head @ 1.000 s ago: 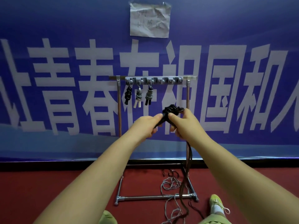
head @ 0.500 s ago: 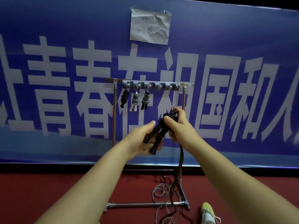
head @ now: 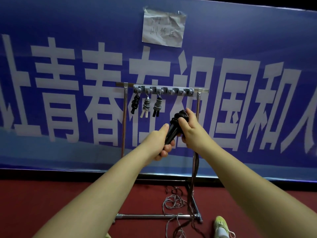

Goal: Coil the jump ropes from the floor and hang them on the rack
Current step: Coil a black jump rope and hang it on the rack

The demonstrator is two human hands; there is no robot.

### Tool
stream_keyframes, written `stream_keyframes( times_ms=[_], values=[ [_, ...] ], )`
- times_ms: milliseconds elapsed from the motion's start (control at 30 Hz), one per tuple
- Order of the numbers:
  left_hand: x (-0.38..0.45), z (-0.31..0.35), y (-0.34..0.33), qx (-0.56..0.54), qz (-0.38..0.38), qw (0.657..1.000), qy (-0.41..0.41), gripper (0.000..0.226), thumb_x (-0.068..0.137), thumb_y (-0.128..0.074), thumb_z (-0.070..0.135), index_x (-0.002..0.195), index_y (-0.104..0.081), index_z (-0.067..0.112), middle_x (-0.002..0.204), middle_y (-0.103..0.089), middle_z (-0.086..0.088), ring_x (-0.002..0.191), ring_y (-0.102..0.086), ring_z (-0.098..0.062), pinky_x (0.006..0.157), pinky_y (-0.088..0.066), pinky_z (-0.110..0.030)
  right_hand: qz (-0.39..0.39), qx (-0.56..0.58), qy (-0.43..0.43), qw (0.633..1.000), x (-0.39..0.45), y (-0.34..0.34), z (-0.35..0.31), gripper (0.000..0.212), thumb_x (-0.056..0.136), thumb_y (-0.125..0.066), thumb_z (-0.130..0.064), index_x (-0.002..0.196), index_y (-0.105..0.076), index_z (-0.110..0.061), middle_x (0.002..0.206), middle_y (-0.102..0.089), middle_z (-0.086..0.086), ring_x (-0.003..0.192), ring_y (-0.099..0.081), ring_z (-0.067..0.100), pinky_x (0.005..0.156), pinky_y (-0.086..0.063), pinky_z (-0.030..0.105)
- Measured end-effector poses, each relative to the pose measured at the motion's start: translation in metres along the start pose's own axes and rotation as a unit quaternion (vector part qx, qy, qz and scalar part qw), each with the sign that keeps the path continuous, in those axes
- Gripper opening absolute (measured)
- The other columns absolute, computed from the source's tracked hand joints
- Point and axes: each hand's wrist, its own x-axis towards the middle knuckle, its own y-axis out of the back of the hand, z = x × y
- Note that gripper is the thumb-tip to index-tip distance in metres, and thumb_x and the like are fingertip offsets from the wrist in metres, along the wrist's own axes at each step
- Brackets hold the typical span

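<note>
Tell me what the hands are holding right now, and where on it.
A black jump rope: left hand grips its handles, right hand grips the wound coil.

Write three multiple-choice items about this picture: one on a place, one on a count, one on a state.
1. Where does the loose grey rope lie?
A. on the red floor by the rack's base
B. over the rack's top bar
C. on the paper sheet

2. How many coiled ropes hang on the rack?
A. one
B. three
C. five

3. What is the state of the black rope in the hands?
A. fully coiled and hung
B. flat on the floor
C. partly wound round its handles, the rest hanging down

Answers:
1 A: the grey rope lies tangled on the floor near the base of the rack.
2 B: three coiled ropes hang from the left hooks.
3 C: the left hand and right hand hold the black rope; its tail drops toward the floor.
</note>
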Motion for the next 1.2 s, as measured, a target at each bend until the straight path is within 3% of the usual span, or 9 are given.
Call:
stream_keyframes(
  times_ms=[133, 233, 333, 567, 700, 800, 933, 1067, 1200],
  values=[
    [0.002, 0.001, 0.002, 0.127, 0.063, 0.988, -0.066, 0.051, 0.102, -0.024, 0.045, 0.088, -0.059, 0.01, 0.057, -0.049, 0.003, 0.05, -0.045, -0.011, 0.053, -0.041, -0.025, -0.005, 0.013, -0.049, 0.999, 0.0, 0.002, 0.003, 0.067, 0.1, -0.039, -0.043, 0.153, -0.004, -0.023, 0.075, -0.061, 0.004, 0.055, -0.046, 0.015, 0.049, -0.038, 0.029],
    [0.007, -0.005, 0.012, 0.308, 0.1, 0.941, -0.101, 0.042, 0.102, -0.022, 0.04, 0.098, -0.055, 0.015, 0.075, -0.057, -0.005, 0.073, -0.055, -0.025, 0.072, -0.046, -0.038, -0.025, 0.024, -0.111, 0.993, -0.003, 0.003, 0.008, 0.072, 0.097, -0.046, -0.047, 0.152, -0.01, -0.017, 0.071, -0.065, 0.005, 0.048, -0.047, 0.014, 0.044, -0.039, 0.028],
    [0.01, -0.011, 0.017, 0.414, 0.128, 0.895, -0.106, 0.051, 0.098, -0.023, 0.053, 0.09, -0.056, 0.015, 0.076, -0.057, -0.004, 0.075, -0.056, -0.025, 0.069, -0.046, -0.039, -0.047, 0.069, -0.132, 0.988, -0.008, 0.003, 0.008, 0.066, 0.098, -0.048, -0.041, 0.15, -0.013, -0.018, 0.078, -0.07, 0.007, 0.053, -0.055, 0.015, 0.048, -0.042, 0.028],
    [0.006, -0.005, 0.008, 0.464, 0.145, 0.863, -0.138, 0.04, 0.094, -0.035, 0.058, 0.094, -0.05, 0.021, 0.079, -0.057, 0.0, 0.072, -0.055, -0.018, 0.065, -0.045, -0.036, -0.027, 0.1, -0.113, 0.988, -0.014, 0.007, -0.004, 0.042, 0.094, -0.052, -0.046, 0.121, -0.041, -0.016, 0.092, -0.071, 0.01, 0.061, -0.062, 0.016, 0.051, -0.049, 0.027],
    [0.003, 0.001, 0.008, 0.386, 0.026, 0.918, -0.082, 0.03, 0.09, -0.053, 0.049, 0.104, -0.05, 0.022, 0.091, -0.062, -0.001, 0.074, -0.057, -0.013, 0.064, -0.045, -0.029, -0.007, 0.046, -0.051, 0.998, -0.019, 0.007, -0.005, 0.025, 0.1, -0.046, -0.032, 0.122, -0.035, -0.028, 0.093, -0.066, 0.001, 0.072, -0.066, 0.02, 0.062, -0.056, 0.032],
    [-0.003, 0.001, 0.015, 0.149, -0.128, 0.98, -0.031, 0.036, 0.095, -0.049, 0.039, 0.121, -0.054, 0.014, 0.098, -0.067, -0.007, 0.08, -0.066, -0.013, 0.081, -0.052, -0.037, -0.02, 0.067, -0.008, 0.998, -0.023, 0.011, -0.004, 0.028, 0.101, -0.043, -0.027, 0.126, -0.034, -0.035, 0.086, -0.065, -0.001, 0.066, -0.062, 0.012, 0.06, -0.052, 0.029],
    [-0.006, -0.011, 0.024, -0.155, -0.267, 0.951, 0.021, 0.066, 0.086, -0.032, 0.059, 0.109, -0.064, 0.007, 0.092, -0.067, -0.011, 0.077, -0.066, -0.022, 0.077, -0.053, -0.039, -0.04, 0.149, 0.026, 0.988, -0.022, 0.014, -0.001, 0.019, 0.101, -0.043, -0.026, 0.115, -0.047, -0.038, 0.074, -0.067, -0.004, 0.062, -0.058, 0.009, 0.062, -0.044, 0.031],
    [-0.008, -0.017, 0.012, -0.25, -0.283, 0.925, 0.047, 0.067, 0.084, -0.027, 0.066, 0.084, -0.063, 0.01, 0.063, -0.051, 0.0, 0.047, -0.041, -0.01, 0.057, -0.041, -0.028, -0.042, 0.107, 0.041, 0.993, -0.024, 0.015, -0.005, 0.026, 0.102, -0.04, -0.031, 0.128, -0.043, -0.032, 0.08, -0.064, -0.008, 0.062, -0.057, 0.007, 0.061, -0.044, 0.029],
    [-0.007, -0.014, 0.007, -0.173, -0.215, 0.96, 0.045, 0.063, 0.092, -0.02, 0.065, 0.082, -0.055, 0.014, 0.057, -0.045, 0.004, 0.041, -0.026, -0.006, 0.05, -0.029, -0.025, -0.026, 0.066, 0.036, 0.997, -0.024, 0.017, 0.001, 0.023, 0.101, -0.041, -0.031, 0.123, -0.046, -0.026, 0.079, -0.064, -0.007, 0.057, -0.053, 0.01, 0.055, -0.041, 0.027]
  ],
)
